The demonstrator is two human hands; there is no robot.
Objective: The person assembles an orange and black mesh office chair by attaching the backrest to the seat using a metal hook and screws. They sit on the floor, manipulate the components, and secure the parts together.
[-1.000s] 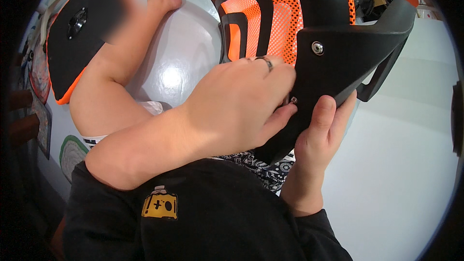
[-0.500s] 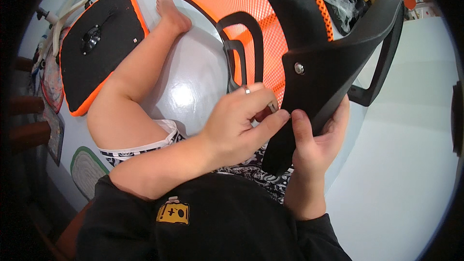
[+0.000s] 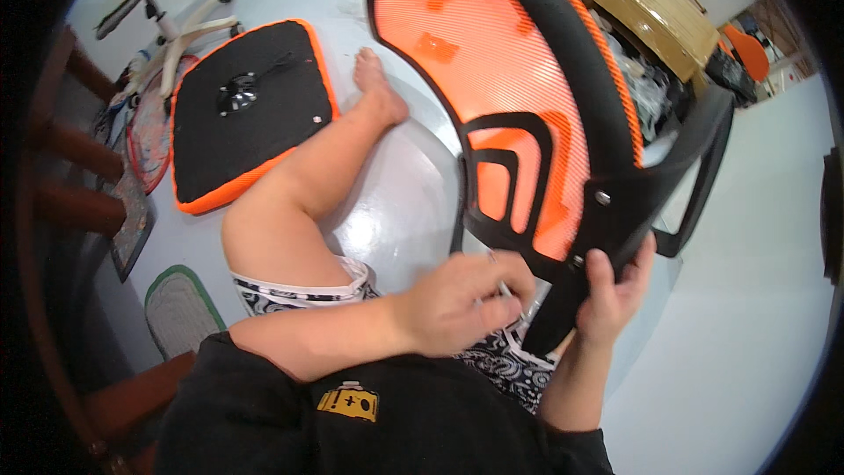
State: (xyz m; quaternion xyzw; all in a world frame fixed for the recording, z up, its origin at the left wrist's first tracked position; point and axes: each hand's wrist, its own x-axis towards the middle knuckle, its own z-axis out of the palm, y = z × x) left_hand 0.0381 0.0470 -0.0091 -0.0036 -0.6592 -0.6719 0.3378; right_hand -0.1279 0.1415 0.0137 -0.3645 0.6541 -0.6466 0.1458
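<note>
The orange mesh chair backrest point(image 3: 492, 44) with its black frame leans in front of me. My right hand point(image 3: 611, 295) is closed round the lower part of a black armrest point(image 3: 673, 167), thumb on its near face. This armrest lies against the backrest's side, with one bolt point(image 3: 602, 198) higher up and a second bolt point(image 3: 578, 261) close to my thumb. Left of the armrest's lower end, my left hand point(image 3: 466, 299) is closed on a small thin metal piece, seemingly a hex key point(image 3: 504, 288). Motion blurs that hand, and its fingers partly hide the piece.
A black seat cushion with orange edging point(image 3: 272, 123) lies underside up on the floor, beside my bare leg point(image 3: 290, 176). Beyond it stands a white wheeled chair base point(image 3: 180, 48). A cardboard box point(image 3: 655, 18) and plastic bags are at the far right. A green-edged mat point(image 3: 180, 312) lies left.
My left hand has drawn back from the armrest, uncovering the second bolt. My right hand keeps its hold. The view has shifted, so the backrest and cushion appear lower and farther right.
</note>
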